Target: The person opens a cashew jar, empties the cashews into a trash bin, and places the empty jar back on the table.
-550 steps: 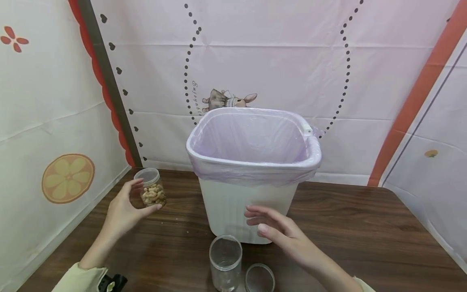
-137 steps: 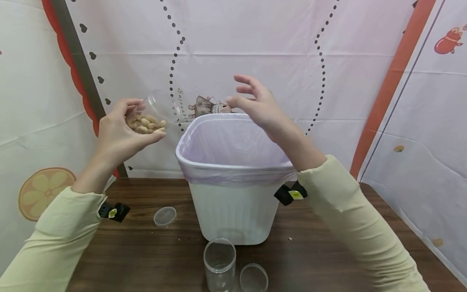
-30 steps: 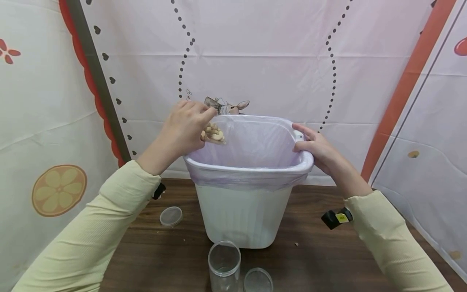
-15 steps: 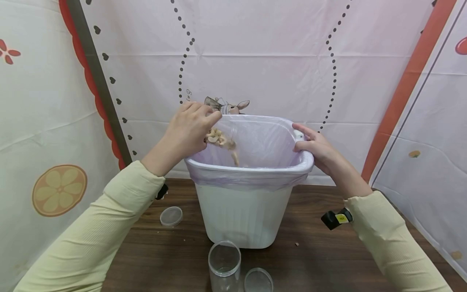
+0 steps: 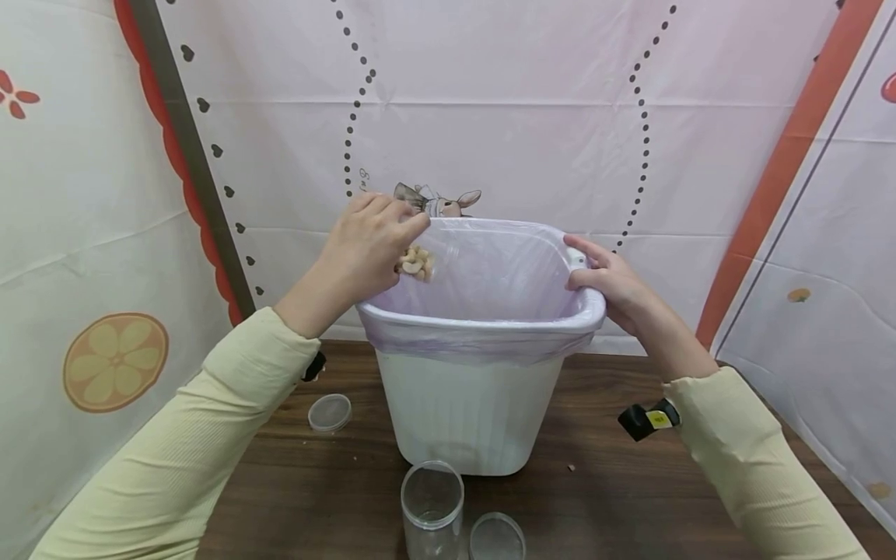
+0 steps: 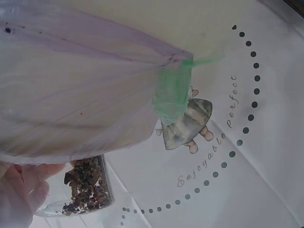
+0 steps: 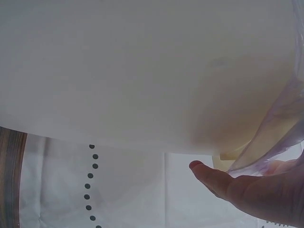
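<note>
My left hand (image 5: pixel 364 253) grips a clear jar (image 6: pixel 102 192), tilted with its mouth over the lined trash bin (image 5: pixel 465 404). Cashews (image 5: pixel 416 263) show inside the jar past the fingers. In the left wrist view, dark brown bits (image 6: pixel 85 185) lie against the jar's wall, behind the lilac bin liner (image 6: pixel 85 99). On the bin's right rim my right hand (image 5: pixel 616 288) holds on, thumb over the edge. The right wrist view has this hand (image 7: pixel 251 190) beside the liner and the bin's white outer wall (image 7: pixel 142 71). The bin's floor is hidden.
An uncovered clear jar (image 5: pixel 432 513) stands in front of the bin, with a round lid (image 5: pixel 497 538) beside it. Another clear lid (image 5: pixel 330 412) lies left of the bin. Small crumbs (image 5: pixel 570 467) dot the wooden table (image 5: pixel 630 435). Printed cloth walls (image 5: pixel 504 70) surround it.
The jar was lifted from the table, its lid came off, and it moved right over the bin. Cashews poured out half a second ago; fewer remain inside. My right hand took the rim.
</note>
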The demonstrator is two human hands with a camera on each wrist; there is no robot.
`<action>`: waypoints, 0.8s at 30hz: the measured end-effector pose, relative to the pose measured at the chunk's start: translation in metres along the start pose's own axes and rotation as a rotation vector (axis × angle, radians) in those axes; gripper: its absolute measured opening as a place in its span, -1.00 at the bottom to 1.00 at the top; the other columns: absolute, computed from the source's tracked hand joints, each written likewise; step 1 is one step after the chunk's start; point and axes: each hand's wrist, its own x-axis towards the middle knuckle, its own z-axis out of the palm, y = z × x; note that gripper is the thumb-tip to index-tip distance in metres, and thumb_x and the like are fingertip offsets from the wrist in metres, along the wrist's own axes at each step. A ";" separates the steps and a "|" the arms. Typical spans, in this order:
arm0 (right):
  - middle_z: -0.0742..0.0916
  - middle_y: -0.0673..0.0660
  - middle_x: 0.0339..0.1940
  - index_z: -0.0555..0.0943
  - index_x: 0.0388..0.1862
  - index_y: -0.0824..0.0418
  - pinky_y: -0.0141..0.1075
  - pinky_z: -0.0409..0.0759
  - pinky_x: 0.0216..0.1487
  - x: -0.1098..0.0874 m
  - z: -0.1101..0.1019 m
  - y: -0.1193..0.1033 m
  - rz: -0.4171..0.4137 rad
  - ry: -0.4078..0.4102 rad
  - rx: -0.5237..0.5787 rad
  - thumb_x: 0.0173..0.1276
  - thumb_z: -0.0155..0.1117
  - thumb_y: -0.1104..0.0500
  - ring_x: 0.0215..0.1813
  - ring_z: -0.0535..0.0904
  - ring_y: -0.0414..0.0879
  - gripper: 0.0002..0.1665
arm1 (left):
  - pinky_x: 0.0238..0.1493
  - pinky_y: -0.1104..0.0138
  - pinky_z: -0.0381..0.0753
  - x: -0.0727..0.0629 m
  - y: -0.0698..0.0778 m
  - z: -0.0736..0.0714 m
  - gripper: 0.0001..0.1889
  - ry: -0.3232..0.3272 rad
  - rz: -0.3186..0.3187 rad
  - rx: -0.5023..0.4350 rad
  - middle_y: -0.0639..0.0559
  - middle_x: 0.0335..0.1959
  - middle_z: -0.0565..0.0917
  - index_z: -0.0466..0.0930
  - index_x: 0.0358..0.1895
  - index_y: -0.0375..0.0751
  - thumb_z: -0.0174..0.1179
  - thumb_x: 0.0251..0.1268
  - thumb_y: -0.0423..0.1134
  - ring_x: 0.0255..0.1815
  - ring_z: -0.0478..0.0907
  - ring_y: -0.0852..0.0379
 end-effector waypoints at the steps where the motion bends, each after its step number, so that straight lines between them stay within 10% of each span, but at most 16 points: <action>1: 0.02 0.39 0.39 -0.10 0.46 0.15 -0.45 0.53 -0.19 0.000 0.000 0.000 -0.001 0.000 0.000 0.08 -0.05 0.42 0.05 0.35 0.03 -0.06 | 0.13 0.14 0.26 0.000 0.000 0.000 -0.52 0.000 0.002 0.003 -0.14 -0.04 0.55 0.45 -0.11 -0.19 0.19 -0.29 -0.53 0.03 0.42 -0.13; 24: -0.04 0.38 0.41 -0.11 0.46 0.13 -0.44 0.53 -0.17 -0.002 0.001 0.000 -0.002 -0.008 0.002 0.09 -0.04 0.41 0.08 0.34 0.02 -0.05 | 0.30 0.12 0.13 -0.001 0.002 0.000 -0.58 0.050 0.103 0.117 -0.13 -0.13 0.58 0.43 -0.17 -0.17 0.21 -0.22 -0.56 0.02 0.44 -0.10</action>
